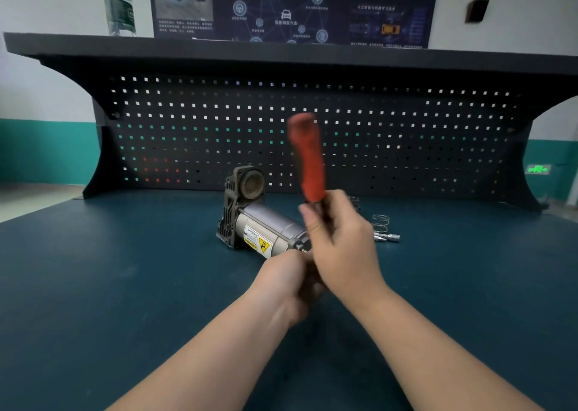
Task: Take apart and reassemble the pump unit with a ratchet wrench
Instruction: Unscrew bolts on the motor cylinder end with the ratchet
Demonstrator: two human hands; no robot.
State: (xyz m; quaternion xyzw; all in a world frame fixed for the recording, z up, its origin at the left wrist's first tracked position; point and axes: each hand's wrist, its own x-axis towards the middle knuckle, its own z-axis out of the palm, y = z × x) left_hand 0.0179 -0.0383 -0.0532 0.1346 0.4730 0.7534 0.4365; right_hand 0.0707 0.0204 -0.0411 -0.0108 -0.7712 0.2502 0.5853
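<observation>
Right hand (339, 241) wraps the blurred red-handled ratchet wrench (308, 157) — left hand (289, 281) curls at the grey cylindrical pump unit (266, 234), its hold hidden.

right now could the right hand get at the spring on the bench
Probably not at once: the right hand grips the wrench. The spring lies just beyond it on the bench with nothing between, so it could after letting go.

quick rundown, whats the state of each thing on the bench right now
silver cylindrical pump unit: lying on its side
red-handled ratchet wrench: handle up, motion-blurred
right hand: grips the wrench
left hand: at the pump's near end, grip unclear
metal coil spring: loose on bench
clear plastic bottle: upright on shelf
</observation>
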